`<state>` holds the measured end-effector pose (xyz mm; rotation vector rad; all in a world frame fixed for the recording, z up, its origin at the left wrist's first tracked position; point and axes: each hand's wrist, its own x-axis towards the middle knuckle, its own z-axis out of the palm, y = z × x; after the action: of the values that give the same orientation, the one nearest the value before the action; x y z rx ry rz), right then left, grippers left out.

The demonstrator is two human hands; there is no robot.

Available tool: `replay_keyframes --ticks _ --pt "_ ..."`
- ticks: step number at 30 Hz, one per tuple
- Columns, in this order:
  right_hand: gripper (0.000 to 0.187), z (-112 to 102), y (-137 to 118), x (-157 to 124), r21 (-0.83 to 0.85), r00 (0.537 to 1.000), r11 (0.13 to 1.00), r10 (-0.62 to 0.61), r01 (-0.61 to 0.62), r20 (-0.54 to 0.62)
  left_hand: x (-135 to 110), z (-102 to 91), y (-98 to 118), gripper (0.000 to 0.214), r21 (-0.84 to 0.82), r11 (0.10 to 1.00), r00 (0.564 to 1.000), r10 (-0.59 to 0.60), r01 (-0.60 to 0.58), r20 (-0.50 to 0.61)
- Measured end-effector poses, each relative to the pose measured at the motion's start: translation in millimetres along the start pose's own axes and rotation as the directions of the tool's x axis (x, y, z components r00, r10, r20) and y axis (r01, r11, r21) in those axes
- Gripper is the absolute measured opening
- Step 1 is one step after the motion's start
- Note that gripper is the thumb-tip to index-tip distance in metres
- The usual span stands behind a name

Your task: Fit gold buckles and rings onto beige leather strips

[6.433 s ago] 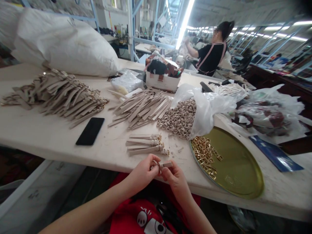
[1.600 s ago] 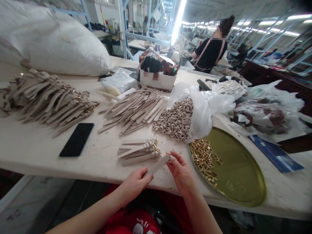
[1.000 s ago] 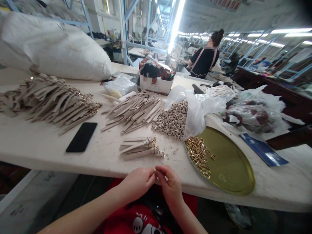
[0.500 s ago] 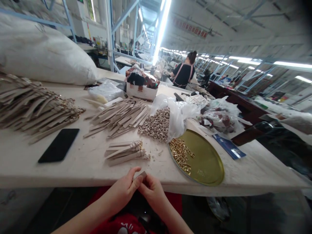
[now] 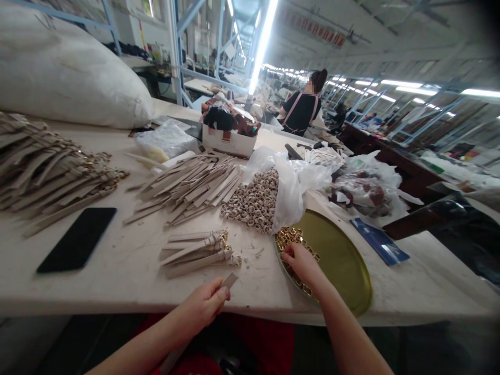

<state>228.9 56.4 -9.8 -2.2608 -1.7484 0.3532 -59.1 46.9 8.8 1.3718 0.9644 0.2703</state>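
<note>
Apart now, after meeting half a second ago, are the left hand (image 5: 206, 303) and right hand (image 5: 301, 263). At the near edge of the counter (image 5: 133, 278), the left fingers clasp a flat, matte beige strap (image 5: 229, 280), long axis slanting, tip pointing away and rightward. Rightward, bunched fingers touch shiny gold buckles (image 5: 290, 234) on the oval tray (image 5: 344, 260); any grip is hidden.

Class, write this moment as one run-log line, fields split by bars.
left hand: holds beige strap | right hand: at gold buckles | buckles: on olive tray
</note>
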Motion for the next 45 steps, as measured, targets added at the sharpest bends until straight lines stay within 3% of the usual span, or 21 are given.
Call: replay_keyframes --ticks 5,8,12,16,19,24,27,31,34,38,42,45 --pt "0.007 -3 1 -1 0.053 0.999 0.998 0.016 -0.018 0.039 13 1.8 3 0.025 0.097 0.995 1.0 0.014 -0.016 0.024" --pt "0.007 -6 -15 -12 0.28 1.0 0.96 0.013 -0.015 0.01 19 2.8 10 0.025 0.157 0.986 0.999 0.051 -0.053 0.018" --pt "0.017 0 -60 -37 0.732 0.982 0.679 -0.095 -0.057 0.165 23 2.6 25 0.028 0.115 0.986 0.992 0.122 -0.118 -0.035" --pt "0.024 14 -103 -61 0.86 0.93 0.501 -0.263 -0.096 0.257 19 1.5 30 0.024 0.001 0.983 0.982 0.183 -0.183 -0.045" --pt "0.03 22 -119 -72 0.9 0.915 0.397 -0.267 -0.18 0.301 8 2.2 27 0.019 -0.078 0.988 0.99 0.138 -0.136 0.017" --pt "0.04 29 -122 -80 0.913 0.915 0.292 -0.198 -0.286 0.35 -11 8.6 20 0.021 -0.072 0.995 0.997 -0.071 0.073 0.029" --pt "0.039 26 -122 -88 0.919 0.907 0.178 -0.179 -0.352 0.381 -18 11.3 18 0.023 -0.149 0.988 0.999 -0.05 0.052 0.014" --pt "0.041 19 -127 -103 0.903 0.881 -0.042 -0.243 -0.427 0.405 -26 12.1 17 0.027 -0.244 0.969 0.998 0.029 -0.043 -0.059" --pt "0.043 20 -135 -112 0.901 0.905 -0.158 -0.211 -0.405 0.37 -31 13.5 16 0.023 -0.176 0.975 0.982 0.112 -0.138 -0.149" --pt "0.016 31 -141 -117 0.846 0.898 -0.302 -0.161 -0.44 0.41 -36 14.0 12 0.017 -0.039 0.962 0.936 0.254 -0.271 -0.244" --pt "0.02 41 -140 -117 0.774 0.865 -0.4 -0.119 -0.49 0.487 -41 9.1 6 0.018 0.165 0.953 0.929 0.289 -0.255 -0.232" --pt "0.023 42 -137 -116 0.814 0.88 -0.372 -0.015 -0.447 0.476 -46 5.3 3 0.023 0.344 0.919 0.942 0.272 -0.193 -0.199"
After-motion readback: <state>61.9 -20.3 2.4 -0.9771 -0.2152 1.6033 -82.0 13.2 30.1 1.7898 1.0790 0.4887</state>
